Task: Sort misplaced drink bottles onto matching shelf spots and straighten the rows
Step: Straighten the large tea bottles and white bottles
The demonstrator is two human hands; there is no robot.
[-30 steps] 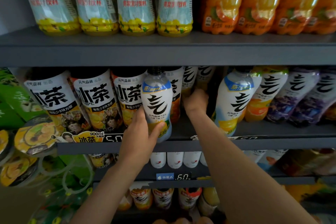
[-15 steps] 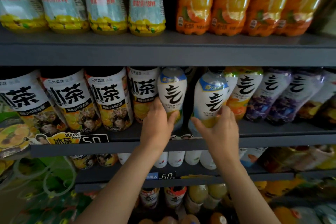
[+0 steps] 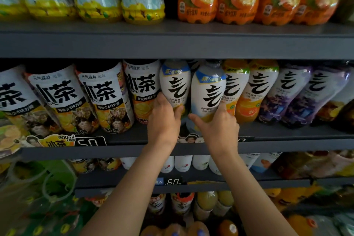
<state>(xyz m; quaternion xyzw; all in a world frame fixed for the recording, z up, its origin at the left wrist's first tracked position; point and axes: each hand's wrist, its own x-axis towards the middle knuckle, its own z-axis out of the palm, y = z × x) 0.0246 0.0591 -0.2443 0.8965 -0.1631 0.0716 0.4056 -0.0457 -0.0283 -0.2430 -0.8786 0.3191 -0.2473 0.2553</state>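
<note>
On the grey metal middle shelf (image 3: 134, 140), the left hand (image 3: 164, 120) and right hand (image 3: 218, 128) are each wrapping curled fingers around a white-labelled blue-topped plastic bottle (image 3: 175, 86) (image 3: 207, 94), apparently setting the pair side by side to square their row.

Dark grey metal shelving (image 3: 172, 44), several tiers; price tags (image 3: 90, 141) on edges; dim light.

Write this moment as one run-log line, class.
left hand: grips blue-topped white bottle | right hand: grips matching bottle | site: middle shelf | row: bottles side by side
</note>
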